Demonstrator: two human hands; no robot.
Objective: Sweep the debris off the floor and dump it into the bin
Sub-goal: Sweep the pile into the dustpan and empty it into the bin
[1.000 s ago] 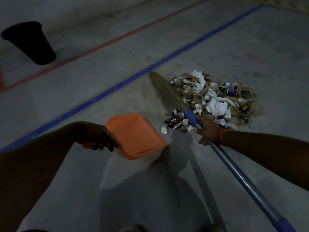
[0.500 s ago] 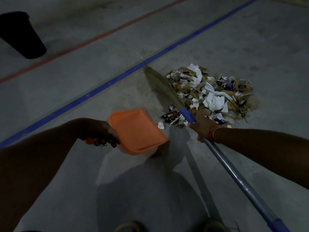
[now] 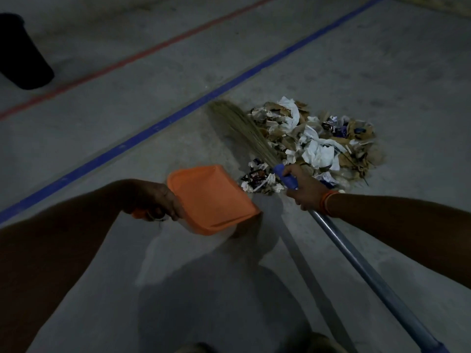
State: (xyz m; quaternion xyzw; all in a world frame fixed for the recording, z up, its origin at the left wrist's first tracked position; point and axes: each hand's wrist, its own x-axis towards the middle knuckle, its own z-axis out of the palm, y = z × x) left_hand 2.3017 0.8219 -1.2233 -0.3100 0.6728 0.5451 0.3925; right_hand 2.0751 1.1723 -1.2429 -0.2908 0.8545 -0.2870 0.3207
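Clamped in the right hand [image 3: 303, 191], the broom [image 3: 339, 240] slants bristles-first toward the debris [image 3: 313, 146]; left hand [image 3: 155, 200] grips the dustpan [image 3: 211, 197]

Grey concrete floor [image 3: 331, 59], crossed by one blue painted line [image 3: 178, 115] and one red painted line [image 3: 142, 56]. At ten o'clock, a black tapered plastic bin [image 3: 21, 54], well apart from the rest. At one o'clock, a heap of crumpled white paper, brown leaves and wrappers [image 3: 308, 141]. Our left hand [image 3: 155, 202] grips an orange plastic dustpan [image 3: 211, 197]; our right hand [image 3: 303, 189] clasps a straw-bristled broom with a blue-grey metal pole [image 3: 356, 261], bristles touching the heap's left edge.
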